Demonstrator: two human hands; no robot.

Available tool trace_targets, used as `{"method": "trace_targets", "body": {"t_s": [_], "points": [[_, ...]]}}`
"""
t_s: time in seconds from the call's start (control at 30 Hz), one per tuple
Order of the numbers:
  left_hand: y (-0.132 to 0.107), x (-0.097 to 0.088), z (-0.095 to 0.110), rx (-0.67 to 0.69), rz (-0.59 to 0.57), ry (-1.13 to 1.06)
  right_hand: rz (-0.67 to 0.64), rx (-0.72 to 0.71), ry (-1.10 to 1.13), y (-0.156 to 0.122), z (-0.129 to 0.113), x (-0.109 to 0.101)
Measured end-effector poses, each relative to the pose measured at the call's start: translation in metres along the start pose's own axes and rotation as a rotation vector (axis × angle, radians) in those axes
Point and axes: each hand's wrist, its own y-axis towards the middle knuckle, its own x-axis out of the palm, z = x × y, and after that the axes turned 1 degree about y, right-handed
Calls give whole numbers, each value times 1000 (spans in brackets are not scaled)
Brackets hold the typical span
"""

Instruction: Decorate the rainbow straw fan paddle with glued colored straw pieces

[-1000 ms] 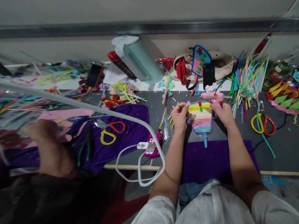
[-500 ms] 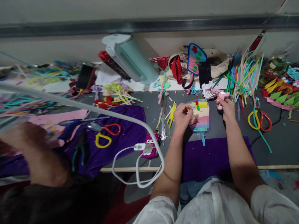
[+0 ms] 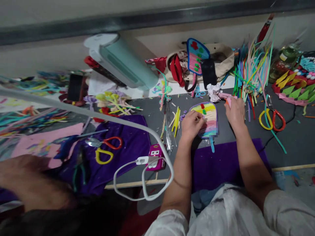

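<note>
My left hand (image 3: 193,124) is closed in a pinch on a small pale purple piece (image 3: 203,116), over the left side of a striped pipe-cleaner panel (image 3: 209,114). The panel has a yellow top, pink and blue bands, red and green bits near its upper edge and a blue stem. My right hand (image 3: 235,111) grips a pink glue gun (image 3: 225,95), largely covered by the fingers. Its nozzle points left at a crumpled white paper (image 3: 213,92). Small purple coils (image 3: 183,115) and yellow strips (image 3: 176,122) lie left of my left hand.
Red-and-yellow-handled scissors (image 3: 272,119) and a bundle of pipe cleaners (image 3: 252,70) are at the right. A white cable (image 3: 110,117) crosses in front, above a magenta power strip (image 3: 155,157). A co-worker's hand (image 3: 27,173) is at the left, near pliers (image 3: 80,170).
The view has shifted slightly. My right hand has turned, covering more of the glue gun, whose nozzle stays at the crumpled paper. The co-worker's hand has moved lower.
</note>
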Motion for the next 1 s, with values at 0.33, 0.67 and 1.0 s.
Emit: {"method": "trace_targets", "body": {"t_s": [0.33,0.67,1.0], "points": [[-1,-2,6,54,-127,283,-118,-123,86,-4,-16,7],[2,6,12,32,-150,395,-172,-115,71,-6,-23,2],[2,18,8,24,-115,361,-179,-140,71,-9,-23,5]]}}
